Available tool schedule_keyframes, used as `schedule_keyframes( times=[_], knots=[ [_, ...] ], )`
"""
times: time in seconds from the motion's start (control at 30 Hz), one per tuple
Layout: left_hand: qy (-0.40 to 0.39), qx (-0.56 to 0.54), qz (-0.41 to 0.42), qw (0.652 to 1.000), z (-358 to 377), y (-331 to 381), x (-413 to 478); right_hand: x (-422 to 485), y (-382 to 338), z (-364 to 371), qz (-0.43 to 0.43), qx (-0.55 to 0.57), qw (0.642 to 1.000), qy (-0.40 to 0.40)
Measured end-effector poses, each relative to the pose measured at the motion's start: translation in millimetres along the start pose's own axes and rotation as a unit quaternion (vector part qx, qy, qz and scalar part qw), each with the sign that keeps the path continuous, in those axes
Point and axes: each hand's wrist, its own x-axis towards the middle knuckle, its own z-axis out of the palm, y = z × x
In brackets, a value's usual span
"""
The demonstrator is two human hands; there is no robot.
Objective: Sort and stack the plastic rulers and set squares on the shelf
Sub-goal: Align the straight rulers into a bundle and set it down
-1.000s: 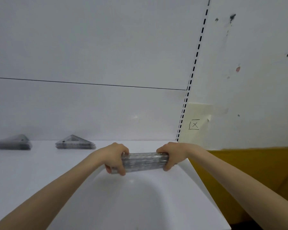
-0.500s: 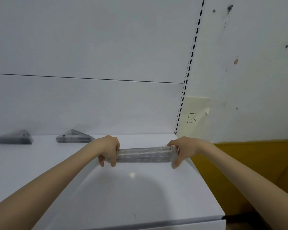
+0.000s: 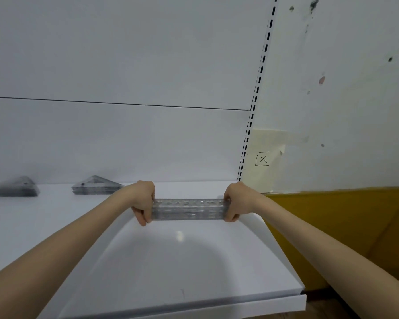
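Note:
A stack of clear plastic rulers (image 3: 188, 209) lies lengthwise across the white shelf (image 3: 182, 261), near its right end. My left hand (image 3: 142, 201) grips the stack's left end with curled fingers. At the right end my right hand (image 3: 236, 201) grips it the same way. Two piles of clear set squares stand at the back of the shelf: one pile (image 3: 97, 186) left of my left hand, another pile (image 3: 13, 187) at the far left, blurred.
The shelf's white back panel rises behind the piles. A slotted upright (image 3: 253, 107) marks the shelf's right end. Beyond it are a marked white wall with a taped note (image 3: 263, 158) and a yellow lower band (image 3: 343, 226). The shelf's front edge runs below.
My hands have slid apart from the middle of the ruler stack to its two ends. The stack now sits flat and squared on the shelf. The view has tilted down.

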Motion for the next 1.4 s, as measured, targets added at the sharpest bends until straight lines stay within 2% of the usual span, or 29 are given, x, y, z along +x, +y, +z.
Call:
schedule_keyframes(
  times=[0.3,0.47,0.77,0.9,1.03,1.23,1.4],
  knots=[
    [-0.003,0.055,0.003,0.999,-2.3,8.2,-1.8,4.7,1.0,-15.8,0.023,0.088,0.993,-0.073],
    [-0.012,0.022,0.007,1.0,-1.8,2.9,-6.6,5.2,-5.9,-17.6,-0.012,0.022,0.996,-0.08],
    [0.023,0.044,0.009,0.999,3.1,6.0,-8.7,12.6,-13.5,-11.0,-0.057,-0.108,0.992,-0.024],
    [0.001,0.038,0.02,0.999,4.6,5.2,-4.5,15.8,-14.8,-9.3,-0.083,-0.147,0.986,-0.005],
    [-0.002,0.036,0.023,0.999,4.2,4.6,-4.0,17.4,-11.6,-9.6,-0.08,-0.132,0.988,-0.018],
    [-0.009,-0.003,0.007,1.0,0.9,-2.9,-10.0,7.3,-4.4,-28.5,-0.027,-0.042,0.992,-0.115],
    [0.013,-0.02,0.029,0.999,2.3,-10.5,-14.3,-11.3,13.5,-26.9,-0.003,-0.007,0.994,-0.108]
  ],
)
